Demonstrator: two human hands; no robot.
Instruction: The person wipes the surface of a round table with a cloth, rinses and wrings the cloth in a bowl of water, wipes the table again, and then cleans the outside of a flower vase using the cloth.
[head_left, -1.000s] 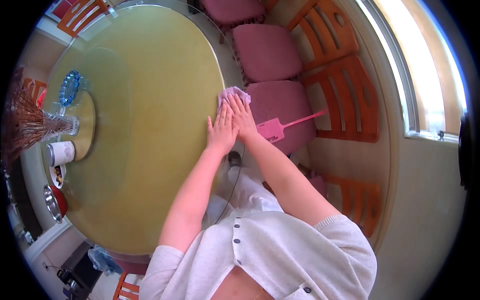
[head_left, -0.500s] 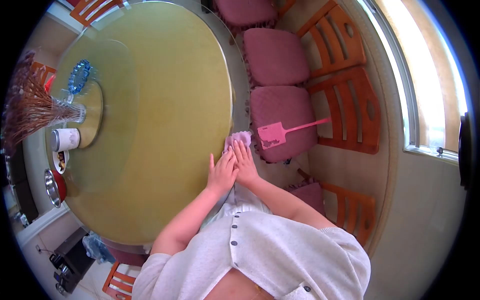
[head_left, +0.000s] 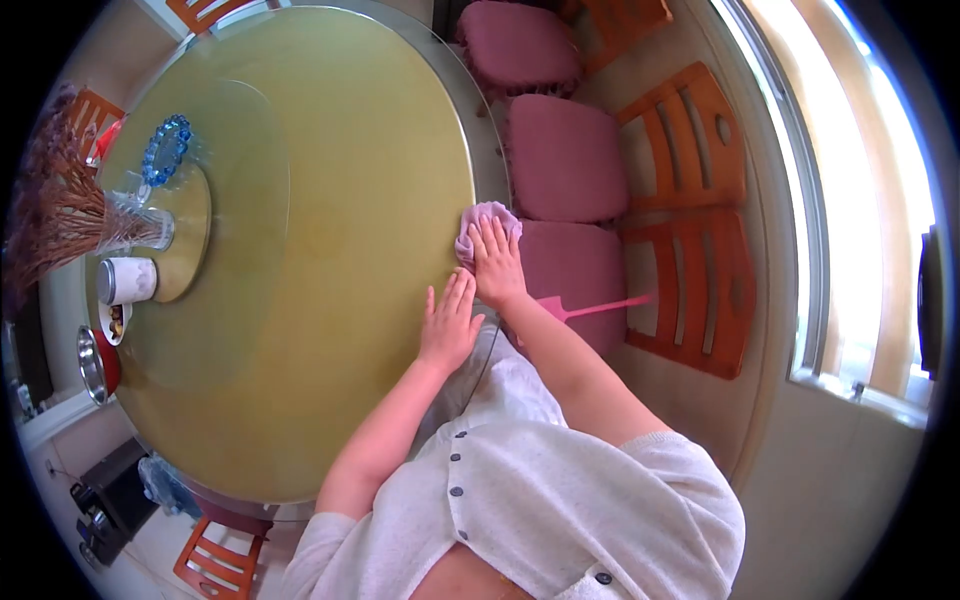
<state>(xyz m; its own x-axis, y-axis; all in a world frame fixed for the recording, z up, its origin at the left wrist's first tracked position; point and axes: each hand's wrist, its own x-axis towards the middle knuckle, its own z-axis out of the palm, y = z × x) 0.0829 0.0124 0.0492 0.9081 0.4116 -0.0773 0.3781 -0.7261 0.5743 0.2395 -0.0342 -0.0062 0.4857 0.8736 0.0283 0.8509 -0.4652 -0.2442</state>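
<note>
A crumpled pink cloth (head_left: 487, 216) lies at the right edge of the round, glass-topped table (head_left: 350, 250). My right hand (head_left: 498, 264) rests flat on the cloth, its fingers extended and pressing it down. Just below and to the left, my left hand (head_left: 450, 325) lies flat near the table edge with its fingers stretched out. Its fingertips are close to the cloth's lower edge, and nothing is held in it.
Chairs with pink cushions (head_left: 565, 155) line the right side, one bearing a pink fly swatter (head_left: 600, 306). At the left of the table are dried flowers in a vase (head_left: 150, 228), a white canister (head_left: 130, 280), a blue glass dish (head_left: 166, 150) and a metal bowl (head_left: 93, 365).
My right hand and the cloth have moved up along the table edge. My left hand has come apart from the right and stays lower. The view has shifted too.
</note>
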